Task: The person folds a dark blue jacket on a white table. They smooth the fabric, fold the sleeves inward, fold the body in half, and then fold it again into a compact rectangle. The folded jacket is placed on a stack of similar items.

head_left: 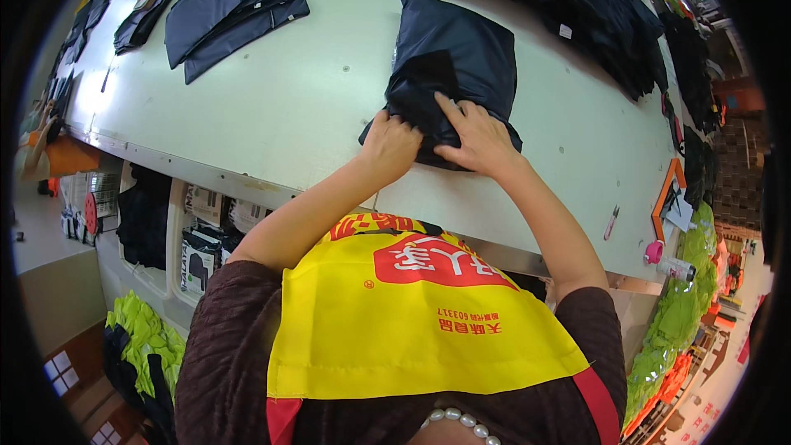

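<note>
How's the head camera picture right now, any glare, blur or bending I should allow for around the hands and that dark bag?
Head view: sharp at centre, where the left hand and right hand press on the dark bagged garment; its folds are hard to read, dark on dark. Strong fisheye bending curves the table edge. Glare washes out the pale tabletop at upper left; black vignette rings the picture.

Dark brown ribbed short sleeves [239,338], yellow apron [412,321] with red patch, pearl necklace [457,422].

A long pale worktable [272,99] is seen under bright light. White shelving [177,239] is set beneath its near edge. Grey floor [37,235] is shown left of the table.
</note>
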